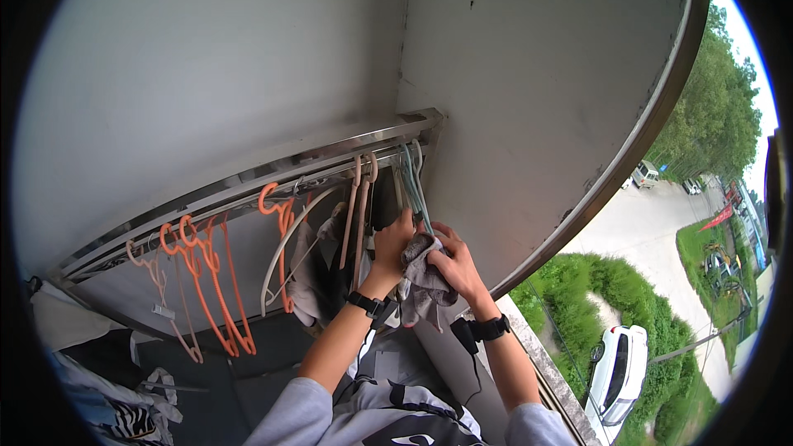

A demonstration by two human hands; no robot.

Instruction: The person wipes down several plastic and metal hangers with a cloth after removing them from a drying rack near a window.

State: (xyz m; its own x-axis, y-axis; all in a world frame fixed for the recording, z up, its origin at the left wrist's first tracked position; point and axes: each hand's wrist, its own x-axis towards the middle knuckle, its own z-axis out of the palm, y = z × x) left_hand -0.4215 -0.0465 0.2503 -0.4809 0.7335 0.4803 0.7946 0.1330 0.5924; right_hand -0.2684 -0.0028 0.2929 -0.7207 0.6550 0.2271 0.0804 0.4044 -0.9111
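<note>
A rumpled grey cloth (427, 282) hangs between my hands, just below several pale blue-green plastic hangers (411, 183) at the right end of a metal rail (328, 168). With thumb and fingers, my right hand (463, 263) grips the cloth at its upper right. My left hand (391, 251) is curled at the cloth's upper left, close against the lower part of those hangers. Its fingertips are turned away, so what it grips is hidden. One hanger reaches down behind the cloth's top.
Orange plastic hangers (207, 272), pink hangers (359, 223) and a white hanger (282, 248) share the rail. Dark and light garments (306, 272) hang left of my hands. More clothes (118, 393) lie lower left. At right, a ledge (526, 331) borders a drop to parked vehicles outside.
</note>
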